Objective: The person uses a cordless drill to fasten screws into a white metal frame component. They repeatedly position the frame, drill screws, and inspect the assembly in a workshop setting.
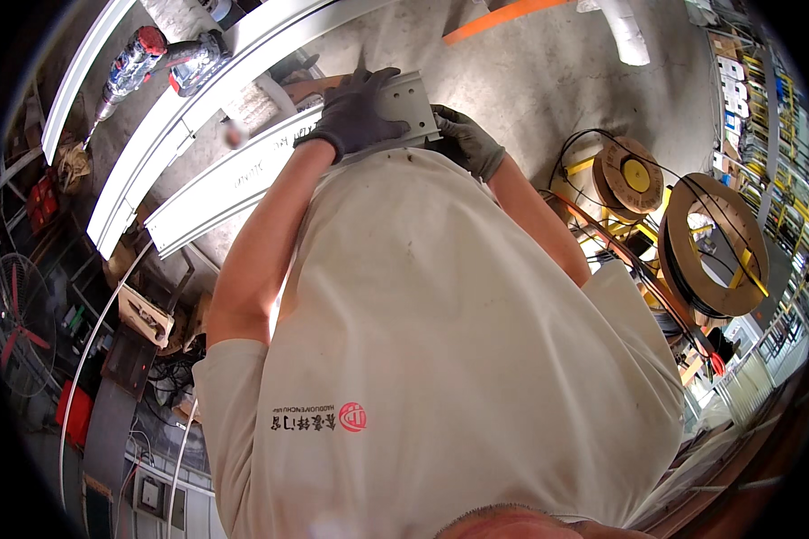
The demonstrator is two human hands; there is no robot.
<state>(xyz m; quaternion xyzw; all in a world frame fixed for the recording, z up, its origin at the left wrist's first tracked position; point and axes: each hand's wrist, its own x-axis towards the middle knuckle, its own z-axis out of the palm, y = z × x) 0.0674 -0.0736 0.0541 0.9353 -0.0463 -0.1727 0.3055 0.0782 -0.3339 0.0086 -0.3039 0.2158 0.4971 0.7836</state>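
Observation:
A long white metal profile [208, 190] with dark handwriting runs from the left up to the front of my body. Its right end has small drilled holes. My left hand [358, 115], in a dark grey glove, lies across the profile near that end, with its fingers over the far side and its thumb toward me. At the very end of the profile is my right hand [473, 144], also gloved. Its fingers curl in beside the cut edge, and whatever they pinch is hidden.
Another white profile [153, 154] lies beyond mine, with a cordless drill [133, 63] past it. Cardboard reels [613, 171] of black strip stand at the right on a yellow stand. An orange bar [499, 18] crosses the concrete floor ahead. A fan [18, 314] stands at far left.

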